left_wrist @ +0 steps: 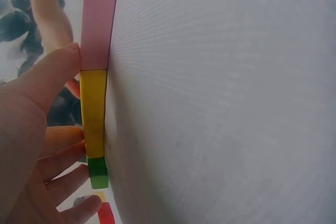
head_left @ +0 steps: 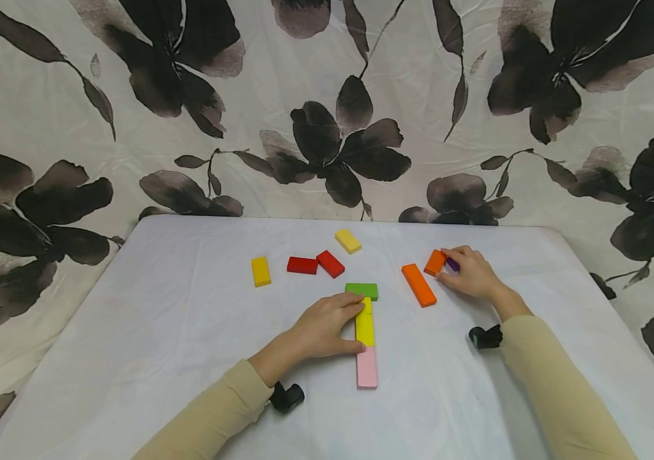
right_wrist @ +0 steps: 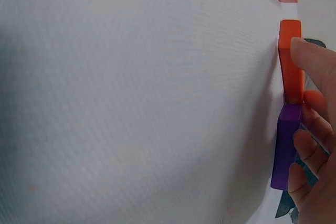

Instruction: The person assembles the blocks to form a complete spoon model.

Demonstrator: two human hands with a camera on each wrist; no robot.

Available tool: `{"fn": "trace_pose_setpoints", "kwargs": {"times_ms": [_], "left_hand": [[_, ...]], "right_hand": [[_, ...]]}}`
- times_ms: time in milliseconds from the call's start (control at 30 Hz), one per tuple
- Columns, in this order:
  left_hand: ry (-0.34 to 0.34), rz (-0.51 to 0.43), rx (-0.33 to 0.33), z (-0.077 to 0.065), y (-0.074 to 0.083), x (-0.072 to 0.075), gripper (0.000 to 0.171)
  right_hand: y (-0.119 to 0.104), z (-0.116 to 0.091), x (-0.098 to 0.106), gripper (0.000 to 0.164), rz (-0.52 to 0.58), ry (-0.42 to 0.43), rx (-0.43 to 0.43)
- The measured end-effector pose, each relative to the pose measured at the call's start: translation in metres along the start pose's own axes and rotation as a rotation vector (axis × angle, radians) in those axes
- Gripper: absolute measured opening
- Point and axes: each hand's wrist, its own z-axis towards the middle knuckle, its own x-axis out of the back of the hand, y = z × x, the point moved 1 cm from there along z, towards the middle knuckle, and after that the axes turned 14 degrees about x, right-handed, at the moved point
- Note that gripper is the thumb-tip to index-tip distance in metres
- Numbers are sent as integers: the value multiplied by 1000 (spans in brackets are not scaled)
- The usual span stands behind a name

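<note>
A pink block (head_left: 366, 368), a yellow block (head_left: 365, 330) and a crosswise green block (head_left: 363, 289) join in a T shape on the table. My left hand (head_left: 322, 326) lies along its left side. In the left wrist view the left thumb touches near the pink-yellow seam, and the fingers rest along the yellow and green blocks. At the right, my right hand (head_left: 469, 275) pinches a short orange block (right_wrist: 291, 66) between thumb and index finger. Beside it a purple block (right_wrist: 286, 135) sits under the other fingers, mostly hidden in the head view.
A longer orange block (head_left: 419, 285) lies left of the right hand. Two red blocks (head_left: 302, 266) touch at a corner behind the T. Yellow blocks lie at the left (head_left: 260, 271) and the back (head_left: 348, 241). A white cloth covers the table (head_left: 189, 287); floral fabric hangs behind.
</note>
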Motion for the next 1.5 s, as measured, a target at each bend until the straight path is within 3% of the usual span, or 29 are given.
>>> {"fn": "trace_pose_setpoints", "kwargs": {"times_ms": [833,1500], "left_hand": [[-2,4,13,0,0,0,73],[0,-5,9,0,0,-1,72]], "right_hand": [[0,6,-5,65,45,-5,-78],[-22,-8,9,60,125,45,-10]]}}
